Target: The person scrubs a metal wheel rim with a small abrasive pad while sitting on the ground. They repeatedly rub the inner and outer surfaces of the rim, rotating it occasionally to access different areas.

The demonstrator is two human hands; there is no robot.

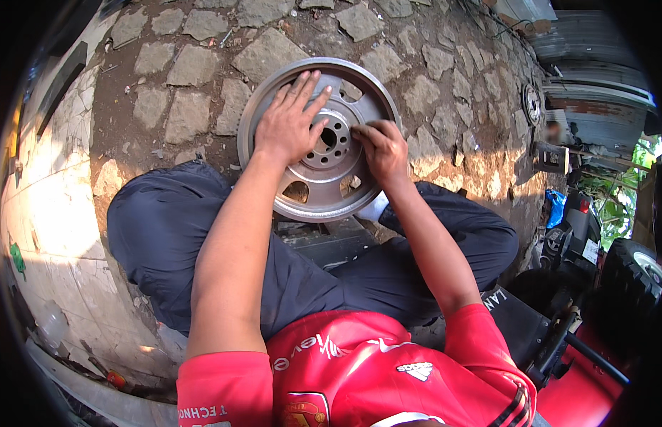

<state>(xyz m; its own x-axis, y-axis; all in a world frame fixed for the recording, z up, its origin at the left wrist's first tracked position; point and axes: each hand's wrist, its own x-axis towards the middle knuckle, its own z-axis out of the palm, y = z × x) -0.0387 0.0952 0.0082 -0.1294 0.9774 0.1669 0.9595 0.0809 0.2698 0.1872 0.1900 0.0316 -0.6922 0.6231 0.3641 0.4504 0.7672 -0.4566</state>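
A bare grey metal wheel rim [316, 206] is held between my bent legs, its hub with several bolt holes facing up. Flat across its left spoke area lies my left hand [289, 121], fingers spread and pointing away from me, the thumb near the hub. At the right of the centre hole, my right hand [382, 148] is closed, its thumb and fingertips pinched together against the hub face. Whatever it pinches, if anything, is too small to make out. The lower edge of the rim rests near a dark block [324, 245] between my legs.
Rough paving stones [192, 117] set in dirt surround the wheel rim. Pale tiles [53, 206] run along the left. Over at the right are another wheel [532, 104], a blue plastic bag [555, 206], a black tyre [633, 274] and corrugated metal sheets [594, 43].
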